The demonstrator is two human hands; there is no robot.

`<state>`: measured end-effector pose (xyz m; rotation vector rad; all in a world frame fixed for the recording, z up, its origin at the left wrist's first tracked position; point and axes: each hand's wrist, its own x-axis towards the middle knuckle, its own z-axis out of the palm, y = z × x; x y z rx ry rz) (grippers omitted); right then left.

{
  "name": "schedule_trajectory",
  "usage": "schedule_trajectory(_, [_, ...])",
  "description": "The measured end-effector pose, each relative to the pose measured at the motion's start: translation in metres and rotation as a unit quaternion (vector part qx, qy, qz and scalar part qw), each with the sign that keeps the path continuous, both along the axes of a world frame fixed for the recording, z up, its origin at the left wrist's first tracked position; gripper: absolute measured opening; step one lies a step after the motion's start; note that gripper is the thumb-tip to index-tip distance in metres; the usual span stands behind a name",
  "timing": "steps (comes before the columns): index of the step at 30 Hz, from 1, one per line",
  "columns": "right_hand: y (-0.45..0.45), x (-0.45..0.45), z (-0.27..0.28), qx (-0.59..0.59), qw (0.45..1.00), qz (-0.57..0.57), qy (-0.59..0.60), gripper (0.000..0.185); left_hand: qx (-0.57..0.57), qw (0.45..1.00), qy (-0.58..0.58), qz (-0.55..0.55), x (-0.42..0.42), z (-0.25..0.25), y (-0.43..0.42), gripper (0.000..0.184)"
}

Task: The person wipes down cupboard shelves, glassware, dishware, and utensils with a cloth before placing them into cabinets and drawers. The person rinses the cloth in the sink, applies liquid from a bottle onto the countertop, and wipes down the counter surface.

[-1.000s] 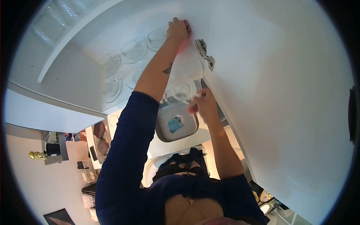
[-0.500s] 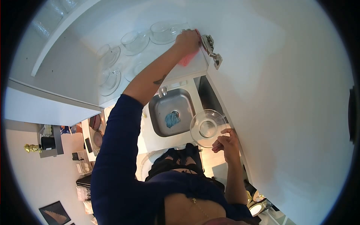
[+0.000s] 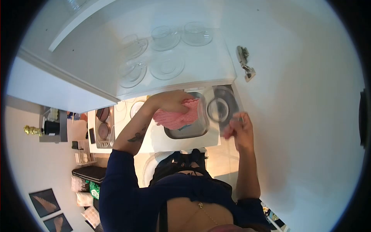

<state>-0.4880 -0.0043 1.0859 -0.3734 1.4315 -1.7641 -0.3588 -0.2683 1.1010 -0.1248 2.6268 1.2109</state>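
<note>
My left hand (image 3: 174, 101) is closed on a pink cloth (image 3: 178, 116), which hangs in front of the sink (image 3: 193, 132). On the right, my right hand (image 3: 241, 131) grips the rim of a clear glass saucer (image 3: 219, 109), slightly blurred by motion. The saucer is tilted beside the cloth, below the shelf's front edge. On the white cabinet shelf (image 3: 208, 69) stand several glass cups on saucers, such as one cup (image 3: 161, 35) at the back. A glass saucer (image 3: 167, 66) without a cup lies near the shelf's front.
An open white cabinet door (image 3: 301, 116) with a metal hinge (image 3: 243, 62) fills the right side. Another door (image 3: 65, 87) borders the left. Below are the counter (image 3: 154, 141), a hob (image 3: 103, 129) at the left and a blue cloth (image 3: 184, 127) in the sink.
My left hand has come down from the shelf's back right corner with the pink cloth. My right hand has raised the saucer towards it. The view has shifted, showing more of the shelf.
</note>
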Motion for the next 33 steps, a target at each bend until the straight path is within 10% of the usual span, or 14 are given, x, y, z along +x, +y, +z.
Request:
schedule_trajectory(10, [-0.157, -0.059, -0.004, 0.008, 0.99, -0.089, 0.111, 0.021, -0.027, 0.91, 0.187, 0.369, 0.069, -0.006, -0.017, 0.064])
schedule_trajectory(26, [-0.146, -0.027, -0.015, 0.053, 0.979, -0.095, 0.173, 0.038, -0.076, 0.928, 0.137, 0.338, 0.055, 0.0, -0.005, 0.066])
schedule_trajectory(33, [-0.205, 0.041, -0.004, 0.05, 0.983, 0.011, 0.174, 0.048, 0.085, 0.884, 0.193, 0.417, 0.108, -0.013, -0.003, 0.056])
